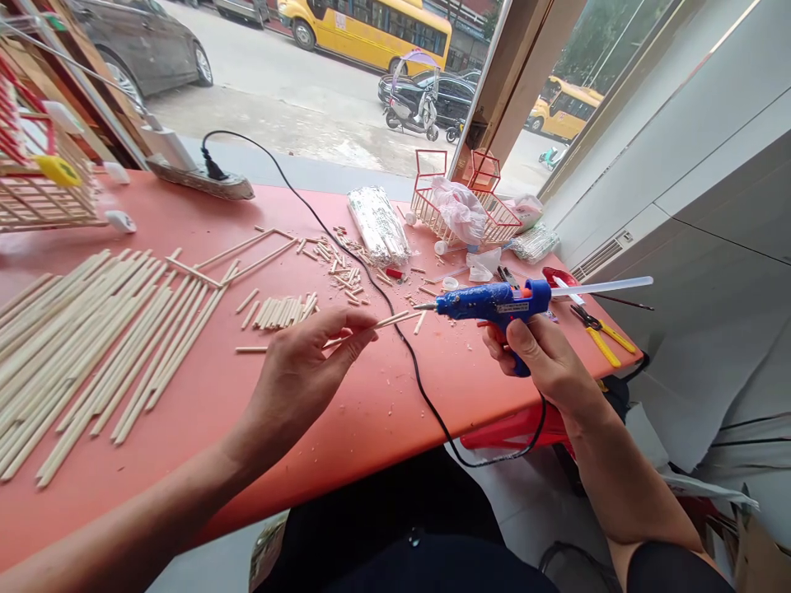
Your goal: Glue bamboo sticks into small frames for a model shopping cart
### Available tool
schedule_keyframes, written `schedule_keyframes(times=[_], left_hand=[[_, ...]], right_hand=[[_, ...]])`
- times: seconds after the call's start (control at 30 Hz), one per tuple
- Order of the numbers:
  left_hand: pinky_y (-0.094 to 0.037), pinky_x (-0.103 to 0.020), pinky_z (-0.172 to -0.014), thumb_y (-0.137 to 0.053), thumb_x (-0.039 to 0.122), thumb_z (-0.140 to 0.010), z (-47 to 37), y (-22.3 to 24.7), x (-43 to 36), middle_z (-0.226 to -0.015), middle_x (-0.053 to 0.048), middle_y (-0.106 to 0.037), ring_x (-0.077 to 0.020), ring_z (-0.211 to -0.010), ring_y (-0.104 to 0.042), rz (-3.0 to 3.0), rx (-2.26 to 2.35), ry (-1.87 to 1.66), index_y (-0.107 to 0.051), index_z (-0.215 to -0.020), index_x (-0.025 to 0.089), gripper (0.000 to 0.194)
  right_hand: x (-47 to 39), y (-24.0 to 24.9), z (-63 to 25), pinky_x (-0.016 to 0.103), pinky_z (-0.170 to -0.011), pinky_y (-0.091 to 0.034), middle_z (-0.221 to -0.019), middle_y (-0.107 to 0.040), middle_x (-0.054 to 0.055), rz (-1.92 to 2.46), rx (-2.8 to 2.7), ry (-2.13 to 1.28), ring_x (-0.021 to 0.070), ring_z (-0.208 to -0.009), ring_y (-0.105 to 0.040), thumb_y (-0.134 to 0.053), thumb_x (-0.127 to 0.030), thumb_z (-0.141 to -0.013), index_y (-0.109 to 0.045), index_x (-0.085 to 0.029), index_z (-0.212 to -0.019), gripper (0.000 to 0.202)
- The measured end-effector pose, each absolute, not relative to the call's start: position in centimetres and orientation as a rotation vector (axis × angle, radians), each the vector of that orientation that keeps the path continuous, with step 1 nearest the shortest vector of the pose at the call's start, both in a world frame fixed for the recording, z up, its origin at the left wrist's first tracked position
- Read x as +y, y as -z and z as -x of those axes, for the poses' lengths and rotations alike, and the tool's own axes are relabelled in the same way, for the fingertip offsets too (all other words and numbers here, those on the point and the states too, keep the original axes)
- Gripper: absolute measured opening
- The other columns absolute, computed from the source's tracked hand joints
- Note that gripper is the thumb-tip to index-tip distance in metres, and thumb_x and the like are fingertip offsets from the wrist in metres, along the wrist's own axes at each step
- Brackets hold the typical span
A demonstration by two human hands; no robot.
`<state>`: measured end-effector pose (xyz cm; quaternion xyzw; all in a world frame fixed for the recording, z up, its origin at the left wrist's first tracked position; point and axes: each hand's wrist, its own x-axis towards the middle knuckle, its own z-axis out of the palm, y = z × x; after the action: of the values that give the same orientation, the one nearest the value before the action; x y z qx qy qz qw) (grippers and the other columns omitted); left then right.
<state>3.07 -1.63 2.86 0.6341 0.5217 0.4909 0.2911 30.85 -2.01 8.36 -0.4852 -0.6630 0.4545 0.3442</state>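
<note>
Thin wooden sticks (390, 319) are pinched between the thumb and fingers of my left hand (309, 362), their free ends pointing right; I cannot tell exactly how many. My right hand (544, 350) is wrapped round the handle of a blue hot glue gun (488, 301), finger at the trigger. Its nozzle points left, at or very close to the stick ends. A translucent glue stick (609, 286) juts from the gun's back. Below my left hand's fingers lies a row of short cut sticks (284, 311).
Many long sticks (92, 329) cover the table's left side. A black cord (404, 338) crosses the orange table (371, 428). Behind are a plastic-wrapped bundle (378, 226) and a stick basket with red edging (432, 210). Yellow-handled pliers (599, 333) lie at right; a power strip (203, 177) sits back left.
</note>
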Motion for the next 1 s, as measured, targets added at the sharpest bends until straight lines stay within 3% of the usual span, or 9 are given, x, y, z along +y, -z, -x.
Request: schedule_keyframes(times=[0.27, 0.6, 1.0], left_hand=[[-0.060, -0.026, -0.073, -0.067, 0.030, -0.085, -3.08, -2.84, -1.67, -0.084, 0.000, -0.080, -0.0184, -0.080, -0.076, -1.686, 1.390, -1.312, -0.075, -0.088, 0.025, 0.010], [-0.061, -0.028, -0.074, -0.067, 0.032, -0.085, -3.02, -2.72, -1.59, -0.084, 0.001, -0.081, -0.0188, -0.079, -0.076, -1.683, 1.392, -1.310, -0.076, -0.088, 0.026, 0.011], [-0.059, -0.028, -0.075, -0.068, 0.030, -0.086, -2.98, -2.46, -1.65, -0.084, 0.001, -0.080, -0.0176, -0.079, -0.075, -1.676, 1.384, -1.312, -0.076, -0.090, 0.025, 0.011]], right_hand=[[-2.05, -8.27, -30.78, 0.025, -0.051, -0.034, -0.075, -0.051, 0.001, 1.267, -1.736, -1.168, 0.0109, -0.061, -0.043, -0.057, -0.066, -0.097, -0.058, -0.019, -0.090, 0.048], [-1.94, -7.89, -30.83, 0.024, -0.048, -0.029, -0.069, -0.042, -0.003, 1.253, -1.722, -1.175, 0.0096, -0.058, -0.037, -0.060, -0.065, -0.096, -0.060, -0.018, -0.096, 0.048], [-1.99, -7.74, -30.96, 0.025, -0.049, -0.030, -0.068, -0.044, -0.004, 1.278, -1.774, -1.090, 0.0094, -0.058, -0.039, -0.057, -0.062, -0.100, -0.057, -0.018, -0.096, 0.045]])
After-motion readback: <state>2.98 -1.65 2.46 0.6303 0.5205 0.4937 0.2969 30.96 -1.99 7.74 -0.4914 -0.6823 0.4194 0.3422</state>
